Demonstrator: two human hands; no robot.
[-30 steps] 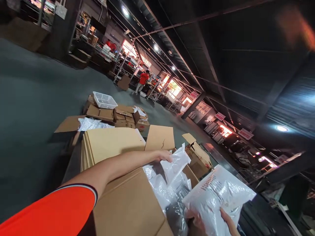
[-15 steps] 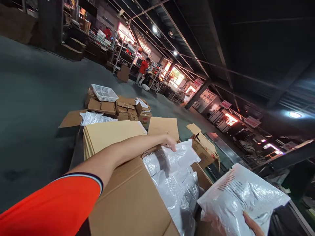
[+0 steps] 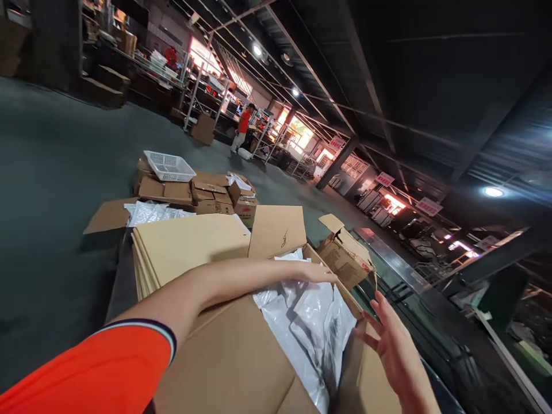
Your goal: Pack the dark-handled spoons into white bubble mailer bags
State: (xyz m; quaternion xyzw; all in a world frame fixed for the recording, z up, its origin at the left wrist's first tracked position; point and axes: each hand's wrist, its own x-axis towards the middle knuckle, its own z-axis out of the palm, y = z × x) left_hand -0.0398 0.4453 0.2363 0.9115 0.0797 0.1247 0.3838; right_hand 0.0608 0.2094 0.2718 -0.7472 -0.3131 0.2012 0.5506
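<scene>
A large open cardboard box [image 3: 228, 351] stands in front of me, filled with white plastic mailer bags [image 3: 314, 310]. My left hand [image 3: 318, 272] reaches across the box, fingers stretched out over the bags near the far right wall; no grasped bag shows. My right hand [image 3: 390, 339] is raised beside the box's right edge, its fingers spread and nothing in it. A box flap [image 3: 278, 230] with a black scribble stands up at the far side. Part of the bags lies hidden beneath my left forearm.
To the left is a stack of flat tan sheets [image 3: 190, 241]. Beyond it are more cartons [image 3: 211, 195], a white plastic basket [image 3: 170, 167] and bagged items [image 3: 150, 213]. An open carton [image 3: 345, 259] sits beyond the box at right. A person in red [image 3: 242, 129] stands far off.
My right hand has let go of its white mailer bag and moved left to the box's edge. My left hand has shifted right and released the bag it held. The view has turned slightly right.
</scene>
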